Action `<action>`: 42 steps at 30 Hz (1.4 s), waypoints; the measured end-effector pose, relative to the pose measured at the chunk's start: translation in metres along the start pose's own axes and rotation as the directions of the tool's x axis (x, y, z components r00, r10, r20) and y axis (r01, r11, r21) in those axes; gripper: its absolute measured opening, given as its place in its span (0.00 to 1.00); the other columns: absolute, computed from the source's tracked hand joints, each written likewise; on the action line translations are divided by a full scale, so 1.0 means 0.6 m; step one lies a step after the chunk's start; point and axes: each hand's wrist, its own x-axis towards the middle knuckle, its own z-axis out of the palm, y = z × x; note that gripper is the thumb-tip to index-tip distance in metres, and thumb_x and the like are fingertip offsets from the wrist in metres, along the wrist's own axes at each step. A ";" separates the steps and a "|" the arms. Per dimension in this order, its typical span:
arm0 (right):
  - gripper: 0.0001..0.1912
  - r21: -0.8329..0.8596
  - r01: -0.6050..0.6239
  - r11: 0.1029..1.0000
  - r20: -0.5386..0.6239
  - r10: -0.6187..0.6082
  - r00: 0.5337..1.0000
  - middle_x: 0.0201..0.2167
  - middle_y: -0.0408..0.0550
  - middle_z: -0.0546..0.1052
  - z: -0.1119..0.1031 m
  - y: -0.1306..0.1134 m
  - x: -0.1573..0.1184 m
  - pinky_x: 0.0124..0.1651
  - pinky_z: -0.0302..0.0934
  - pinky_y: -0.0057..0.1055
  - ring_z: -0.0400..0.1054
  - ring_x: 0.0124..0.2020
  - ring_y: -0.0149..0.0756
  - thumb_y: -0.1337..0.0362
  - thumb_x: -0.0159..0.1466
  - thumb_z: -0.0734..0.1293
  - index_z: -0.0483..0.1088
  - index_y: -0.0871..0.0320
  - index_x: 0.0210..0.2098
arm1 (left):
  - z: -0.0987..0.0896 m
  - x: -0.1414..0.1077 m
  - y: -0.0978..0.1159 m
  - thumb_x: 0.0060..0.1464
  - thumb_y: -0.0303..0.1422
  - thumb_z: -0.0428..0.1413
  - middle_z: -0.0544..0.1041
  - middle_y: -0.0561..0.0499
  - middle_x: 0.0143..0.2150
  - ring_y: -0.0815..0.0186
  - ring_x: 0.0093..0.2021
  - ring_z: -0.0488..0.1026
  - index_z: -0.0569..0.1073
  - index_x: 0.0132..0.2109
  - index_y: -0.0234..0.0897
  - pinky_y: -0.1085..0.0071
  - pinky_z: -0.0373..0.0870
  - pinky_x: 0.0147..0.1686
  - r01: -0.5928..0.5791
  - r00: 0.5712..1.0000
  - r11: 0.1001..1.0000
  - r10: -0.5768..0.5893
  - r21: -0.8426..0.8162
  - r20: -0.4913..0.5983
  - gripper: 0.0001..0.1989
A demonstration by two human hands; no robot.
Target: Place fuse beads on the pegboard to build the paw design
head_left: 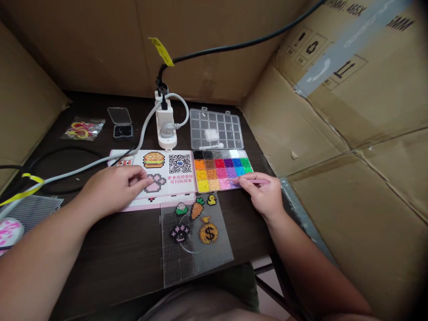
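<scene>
My left hand (115, 189) rests on a printed bead pattern sheet (167, 174), its fingertips next to a pink flower picture. It holds nothing. My right hand (262, 194) grips slim pink tweezers (254, 181), their tip over the pink compartments at the near edge of a multi-colour bead tray (222, 171). Below the sheet lies a clear pegboard (195, 267) bearing several finished bead figures, including a carrot (197, 209), a yellow duck (211, 199) and a dollar money bag (208, 231).
Cardboard walls surround the dark table on the back and sides. A white power strip (165, 127) with cables stands behind the sheet. Beside it lies a clear empty-celled organiser (216, 129). A small black box (123, 131), a bag of coloured items (83, 129) and another pegboard (33, 211) lie leftward.
</scene>
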 end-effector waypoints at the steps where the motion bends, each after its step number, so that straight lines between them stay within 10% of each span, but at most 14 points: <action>1: 0.13 0.011 0.000 1.000 -0.004 0.001 1.000 0.30 0.54 0.87 0.000 0.001 0.000 0.37 0.80 0.36 0.84 0.30 0.43 0.54 0.57 0.80 0.83 0.58 0.29 | 0.000 0.000 0.000 0.57 0.54 0.52 0.78 0.48 0.29 0.55 0.32 0.73 0.77 0.32 0.46 0.60 0.61 0.32 0.000 1.000 1.000 0.000 -0.004 -0.002 0.20; 10: 0.10 0.159 0.127 0.979 -0.035 -0.123 0.992 0.30 0.50 0.87 0.008 -0.024 -0.019 0.38 0.80 0.35 0.84 0.31 0.42 0.56 0.59 0.81 0.84 0.54 0.31 | -0.006 -0.003 0.012 0.57 0.50 0.56 0.78 0.48 0.30 0.58 0.31 0.71 0.77 0.32 0.44 0.61 0.60 0.32 0.034 0.999 0.999 -0.033 0.017 -0.005 0.17; 18: 0.04 0.288 0.228 0.930 0.472 -0.346 0.811 0.31 0.51 0.87 0.087 -0.107 -0.069 0.36 0.80 0.31 0.84 0.30 0.39 0.65 0.65 0.77 0.84 0.55 0.32 | -0.006 -0.008 0.020 0.60 0.49 0.57 0.79 0.49 0.33 0.61 0.34 0.71 0.80 0.38 0.42 0.63 0.59 0.35 0.033 0.999 0.999 -0.032 0.034 -0.023 0.16; 29: 0.05 0.345 0.288 0.893 0.562 -0.442 0.699 0.31 0.52 0.88 0.100 -0.084 -0.077 0.39 0.80 0.32 0.84 0.31 0.40 0.68 0.67 0.74 0.83 0.55 0.35 | -0.004 -0.009 0.024 0.60 0.48 0.59 0.78 0.50 0.29 0.61 0.35 0.72 0.81 0.38 0.42 0.64 0.61 0.36 0.048 0.998 0.998 -0.047 0.027 -0.038 0.16; 42: 0.05 0.348 0.301 0.888 0.567 -0.455 0.686 0.31 0.53 0.87 0.106 -0.079 -0.076 0.41 0.80 0.32 0.84 0.31 0.40 0.68 0.67 0.74 0.83 0.56 0.34 | -0.004 -0.010 0.024 0.60 0.47 0.59 0.79 0.50 0.30 0.59 0.36 0.74 0.82 0.38 0.42 0.64 0.62 0.37 0.051 0.998 0.999 -0.051 0.016 -0.036 0.15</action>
